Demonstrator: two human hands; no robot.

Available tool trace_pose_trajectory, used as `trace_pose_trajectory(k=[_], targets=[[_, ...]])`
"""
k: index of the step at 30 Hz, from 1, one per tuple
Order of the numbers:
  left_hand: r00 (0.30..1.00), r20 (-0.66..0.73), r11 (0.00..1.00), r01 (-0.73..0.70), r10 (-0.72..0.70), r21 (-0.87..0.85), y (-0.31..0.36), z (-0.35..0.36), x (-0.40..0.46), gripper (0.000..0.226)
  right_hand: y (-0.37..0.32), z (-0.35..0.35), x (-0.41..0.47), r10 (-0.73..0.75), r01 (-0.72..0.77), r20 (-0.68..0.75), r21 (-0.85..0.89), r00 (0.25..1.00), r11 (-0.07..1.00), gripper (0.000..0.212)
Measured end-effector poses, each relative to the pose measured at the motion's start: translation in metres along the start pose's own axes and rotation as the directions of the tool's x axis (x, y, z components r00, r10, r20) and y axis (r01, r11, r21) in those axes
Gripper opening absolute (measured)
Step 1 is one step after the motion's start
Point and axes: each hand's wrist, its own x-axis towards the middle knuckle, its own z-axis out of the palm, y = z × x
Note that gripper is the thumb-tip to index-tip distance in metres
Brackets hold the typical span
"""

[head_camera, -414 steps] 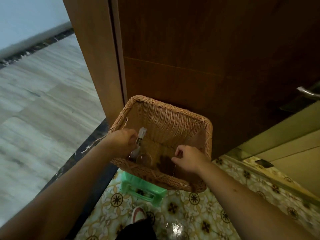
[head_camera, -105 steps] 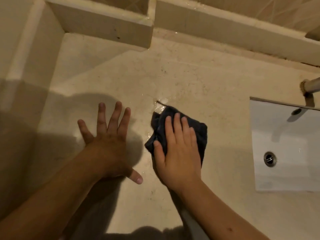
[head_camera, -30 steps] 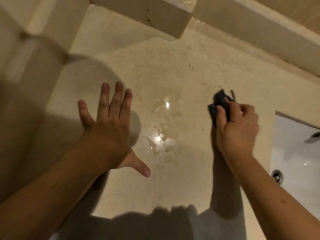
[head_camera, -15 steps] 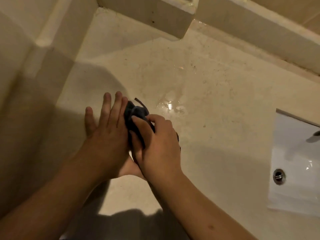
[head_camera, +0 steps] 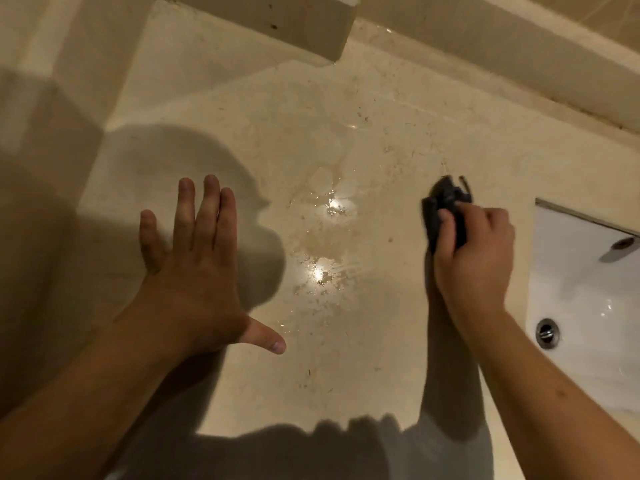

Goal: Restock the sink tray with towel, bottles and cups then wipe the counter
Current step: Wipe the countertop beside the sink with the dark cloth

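A beige stone counter [head_camera: 346,109] fills the view, with a wet, streaky patch [head_camera: 325,244] in its middle. My right hand [head_camera: 474,258] is closed around a bunched dark cloth [head_camera: 446,202] and presses it onto the counter to the right of the wet patch, close to the sink. My left hand [head_camera: 194,271] lies flat on the counter to the left of the patch, fingers spread and empty. No tray, bottles or cups are in view.
A white sink basin [head_camera: 585,306] with a metal drain [head_camera: 547,332] is set into the counter at the right edge. A raised stone ledge [head_camera: 263,22] runs along the back, and a side wall [head_camera: 52,98] closes off the left.
My right hand has swept the cloth from beside my left hand over to the right, near the sink. My left hand has stayed flat in place.
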Motion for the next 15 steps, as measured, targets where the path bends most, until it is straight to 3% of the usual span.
trace_pose_trajectory(k=[2,5,8,11,13,15], targets=[[1.0,-0.004,1.0,0.005,-0.005,-0.003,0.001,-0.001,-0.002,0.18,0.002,-0.008,0.02,0.116,-0.116,-0.001,-0.008,0.993,0.993,0.031],[1.0,-0.016,1.0,0.002,-0.002,-0.004,0.001,0.0,-0.002,0.178,-0.03,-0.017,0.028,0.17,-0.183,0.072,0.25,0.983,0.951,0.027],[1.0,-0.014,0.999,-0.015,0.015,-0.039,-0.001,-0.001,-0.002,0.175,-0.084,-0.018,0.014,0.103,-0.29,0.335,0.578,0.937,0.763,0.026],[1.0,-0.004,0.998,-0.023,0.023,-0.056,-0.003,-0.001,-0.001,0.176,-0.12,-0.016,-0.002,-0.073,-0.422,0.608,0.627,0.79,0.655,0.033],[1.0,-0.002,0.998,-0.017,0.017,-0.058,-0.002,-0.002,0.0,0.177,-0.126,-0.013,-0.006,-0.14,-0.353,0.61,0.614,0.78,0.706,0.026],[1.0,-0.001,0.999,-0.003,0.003,-0.051,-0.001,-0.003,0.001,0.179,-0.124,-0.009,-0.006,-0.095,-0.175,0.439,0.536,0.893,0.826,0.029]])
